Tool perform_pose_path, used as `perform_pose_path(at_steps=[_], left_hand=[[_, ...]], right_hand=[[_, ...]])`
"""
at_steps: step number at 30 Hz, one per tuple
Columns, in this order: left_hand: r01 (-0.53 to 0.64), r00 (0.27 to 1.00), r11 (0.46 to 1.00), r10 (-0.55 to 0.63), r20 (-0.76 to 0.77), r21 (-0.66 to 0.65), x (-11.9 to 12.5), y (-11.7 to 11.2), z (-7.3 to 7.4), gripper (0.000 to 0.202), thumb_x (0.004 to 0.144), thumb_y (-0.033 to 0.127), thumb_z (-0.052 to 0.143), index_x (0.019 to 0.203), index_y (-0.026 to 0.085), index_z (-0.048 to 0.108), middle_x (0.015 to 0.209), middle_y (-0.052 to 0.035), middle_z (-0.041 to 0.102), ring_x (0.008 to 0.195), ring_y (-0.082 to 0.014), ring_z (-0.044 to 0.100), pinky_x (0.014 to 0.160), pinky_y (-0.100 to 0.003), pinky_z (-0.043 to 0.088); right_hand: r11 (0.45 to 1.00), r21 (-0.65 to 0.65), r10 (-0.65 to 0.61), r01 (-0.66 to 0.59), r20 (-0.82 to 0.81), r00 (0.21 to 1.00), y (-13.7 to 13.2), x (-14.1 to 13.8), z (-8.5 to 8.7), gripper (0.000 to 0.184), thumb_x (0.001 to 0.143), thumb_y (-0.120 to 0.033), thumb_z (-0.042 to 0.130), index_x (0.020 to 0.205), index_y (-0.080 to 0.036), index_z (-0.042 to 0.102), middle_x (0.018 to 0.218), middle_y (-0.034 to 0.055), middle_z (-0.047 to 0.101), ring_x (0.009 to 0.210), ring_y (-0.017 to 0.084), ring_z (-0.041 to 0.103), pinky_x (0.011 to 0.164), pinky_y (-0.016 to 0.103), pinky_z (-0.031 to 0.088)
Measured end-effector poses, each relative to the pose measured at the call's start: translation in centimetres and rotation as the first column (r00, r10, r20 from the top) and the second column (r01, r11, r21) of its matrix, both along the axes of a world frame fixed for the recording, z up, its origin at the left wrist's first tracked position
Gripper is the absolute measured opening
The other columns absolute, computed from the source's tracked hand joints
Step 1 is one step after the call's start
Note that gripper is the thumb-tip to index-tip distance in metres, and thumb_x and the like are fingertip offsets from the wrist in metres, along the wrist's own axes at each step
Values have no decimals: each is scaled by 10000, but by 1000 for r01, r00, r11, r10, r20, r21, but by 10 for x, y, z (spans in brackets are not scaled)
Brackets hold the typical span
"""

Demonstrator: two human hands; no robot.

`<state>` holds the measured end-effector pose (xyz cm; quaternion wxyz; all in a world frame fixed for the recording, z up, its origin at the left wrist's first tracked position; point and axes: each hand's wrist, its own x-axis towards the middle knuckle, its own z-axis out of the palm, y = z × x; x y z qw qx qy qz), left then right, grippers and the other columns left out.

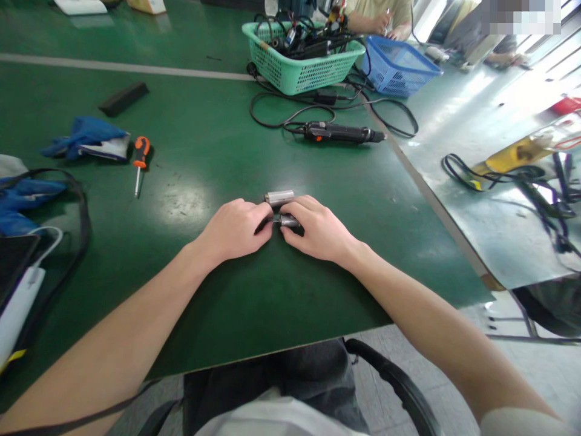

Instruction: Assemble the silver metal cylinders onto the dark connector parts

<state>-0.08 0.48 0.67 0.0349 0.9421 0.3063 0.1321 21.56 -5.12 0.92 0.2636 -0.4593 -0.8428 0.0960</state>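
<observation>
Over the green table my left hand [242, 227] and my right hand [318, 227] meet almost fingertip to fingertip. The right thumb and fingers are closed round a small metal cylinder [289, 221], with a thin shaft pointing left from its end. My left fingers pinch a dark, small part at that shaft; most of it is hidden by the hand, and I cannot tell its kind. Just beyond the fingertips lies a silver metal cylinder [279, 197], close to the right fingers.
An orange-handled screwdriver [141, 157], blue gloves [91, 138] and a black block [124, 99] lie to the left. Farther back are a corded electric screwdriver [342, 132], a green basket [299, 71] of tools and a blue basket [394, 66]. People sit beyond.
</observation>
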Motion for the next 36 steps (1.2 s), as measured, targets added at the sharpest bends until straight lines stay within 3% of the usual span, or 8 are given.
perform_pose_path(at_steps=[36], left_hand=[[5, 1000, 1000, -5, 22, 3, 0, -1, 0, 191, 926, 280, 488, 906, 179, 649, 759, -51, 705, 676, -203, 644, 713, -355, 480]], right_hand=[[1000, -10, -15, 15, 1, 1000, 0, 2, -3, 180, 900, -206, 598, 1078, -227, 614, 1110, 96, 701, 1074, 282, 629, 976, 450, 533]])
